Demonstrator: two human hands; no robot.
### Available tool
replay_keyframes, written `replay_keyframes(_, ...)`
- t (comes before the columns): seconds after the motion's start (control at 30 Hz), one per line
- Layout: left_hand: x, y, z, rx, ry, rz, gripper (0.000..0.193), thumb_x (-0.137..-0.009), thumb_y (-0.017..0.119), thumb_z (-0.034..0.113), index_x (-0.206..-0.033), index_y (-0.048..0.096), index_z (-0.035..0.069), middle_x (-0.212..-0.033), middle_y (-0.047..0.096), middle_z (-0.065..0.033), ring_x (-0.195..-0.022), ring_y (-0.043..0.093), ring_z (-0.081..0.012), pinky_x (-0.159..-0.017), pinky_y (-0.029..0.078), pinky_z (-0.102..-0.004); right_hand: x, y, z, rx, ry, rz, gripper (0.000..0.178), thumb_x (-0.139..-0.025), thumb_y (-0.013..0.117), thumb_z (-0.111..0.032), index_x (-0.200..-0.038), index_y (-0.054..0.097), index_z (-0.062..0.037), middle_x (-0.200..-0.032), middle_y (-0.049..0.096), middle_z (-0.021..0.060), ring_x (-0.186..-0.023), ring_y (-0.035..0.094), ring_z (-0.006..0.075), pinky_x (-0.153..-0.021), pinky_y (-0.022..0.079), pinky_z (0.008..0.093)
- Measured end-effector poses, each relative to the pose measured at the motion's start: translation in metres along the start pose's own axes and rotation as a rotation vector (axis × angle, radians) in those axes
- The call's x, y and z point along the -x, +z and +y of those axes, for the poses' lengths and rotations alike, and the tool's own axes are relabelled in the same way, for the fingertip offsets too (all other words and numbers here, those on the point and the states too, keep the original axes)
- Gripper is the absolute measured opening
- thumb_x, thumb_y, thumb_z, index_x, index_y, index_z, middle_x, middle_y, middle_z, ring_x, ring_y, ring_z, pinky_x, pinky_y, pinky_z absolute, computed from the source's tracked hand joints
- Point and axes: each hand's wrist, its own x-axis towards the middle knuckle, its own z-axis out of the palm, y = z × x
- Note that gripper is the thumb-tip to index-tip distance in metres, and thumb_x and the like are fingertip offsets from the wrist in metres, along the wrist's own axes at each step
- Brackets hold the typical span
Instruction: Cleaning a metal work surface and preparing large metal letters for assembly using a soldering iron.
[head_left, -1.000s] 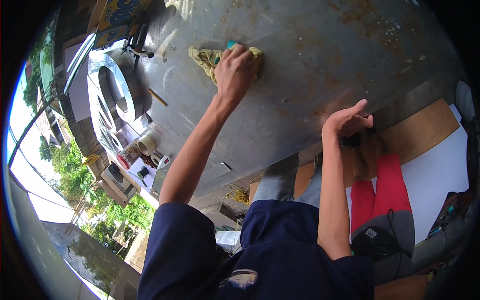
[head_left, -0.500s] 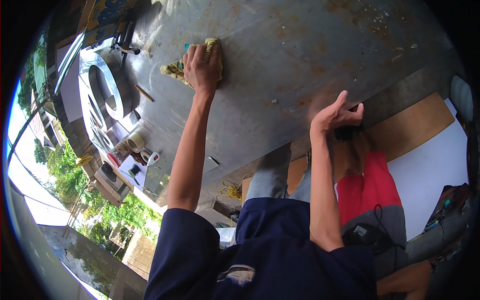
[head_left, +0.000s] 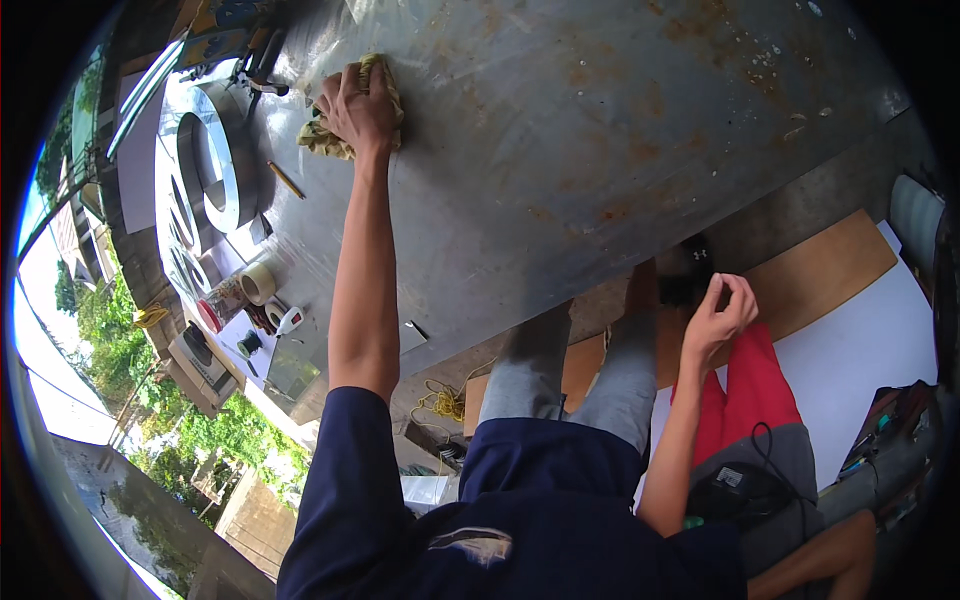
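My left hand (head_left: 358,112) presses a crumpled yellowish patterned cloth (head_left: 322,142) flat onto the grey metal table (head_left: 480,190). Its fingers bend over the cloth, and part of the cloth sticks out beside them. My right hand (head_left: 724,312) is raised off the table, beyond its near edge. The fingers there curl in toward the thumb, and nothing shows between them. Rust stains and pale spots mark the tabletop to the right of the cloth.
Left on the table are a pencil (head_left: 286,180), shiny ring-shaped metal pieces (head_left: 228,170), a tape roll (head_left: 257,283) and a white-handled tool (head_left: 290,320). A small blade-like piece (head_left: 416,330) lies near the edge. Another person in red shorts (head_left: 760,380) is close by on my right.
My left hand has slid the cloth leftward and slightly away across the table. My right hand has dropped toward me and to the right, and its thumb has come in to the fingers.
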Motion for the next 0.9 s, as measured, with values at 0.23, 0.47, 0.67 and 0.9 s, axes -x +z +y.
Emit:
replay_keyframes(0.23, 0.032, -0.027, 0.065, 0.242, 0.396, -0.417, 0.017, -0.078, 0.071, 0.028, -0.088, 0.068, 0.015, -0.089, 0.062, -0.0005, -0.088, 0.057, -0.0255, -0.075, 0.046, -0.0403, -0.1, 0.039, 0.043, -0.571, 0.593, 0.212, 0.048, -0.098, 0.051, -0.037, -0.121, 0.048, 0.0051, -0.118, 0.05, 0.0163, -0.101, 0.055, 0.0241, -0.09, 0.043, 0.0372)
replay_keyframes(0.47, 0.007, -0.032, 0.053, 0.302, 0.671, -0.761, 0.022, -0.081, 0.067, 0.027, -0.074, 0.06, 0.007, -0.083, 0.062, -0.0062, -0.084, 0.057, -0.028, -0.068, 0.048, -0.0402, -0.134, 0.09, -0.063, -0.527, 0.772, 0.313, 0.07, -0.098, 0.03, -0.054, -0.131, 0.03, 0.0079, -0.132, 0.033, 0.0259, -0.117, 0.041, 0.033, -0.101, 0.035, 0.0421)
replay_keyframes(0.67, 0.01, -0.023, 0.068, 0.085, 0.197, -0.35, 0.017, -0.08, 0.071, 0.022, -0.085, 0.066, 0.006, -0.083, 0.062, -0.0086, -0.081, 0.059, -0.0297, -0.07, 0.047, -0.0377, -0.131, 0.085, -0.06, -0.624, 0.823, 0.303, 0.064, -0.1, 0.028, -0.052, -0.125, 0.034, 0.0061, -0.121, 0.038, 0.0218, -0.11, 0.041, 0.0299, -0.099, 0.035, 0.0393)
replay_keyframes(0.9, -0.004, -0.001, 0.015, -0.103, -0.156, -0.11, 0.023, -0.087, 0.063, 0.028, -0.087, 0.066, 0.006, -0.089, 0.063, -0.0121, -0.084, 0.06, -0.0333, -0.072, 0.046, -0.0424, -0.131, 0.091, -0.055, -0.538, 0.731, 0.341, 0.059, -0.101, 0.035, -0.046, -0.118, 0.039, 0.0097, -0.117, 0.04, 0.0219, -0.109, 0.039, 0.029, -0.101, 0.03, 0.0376)
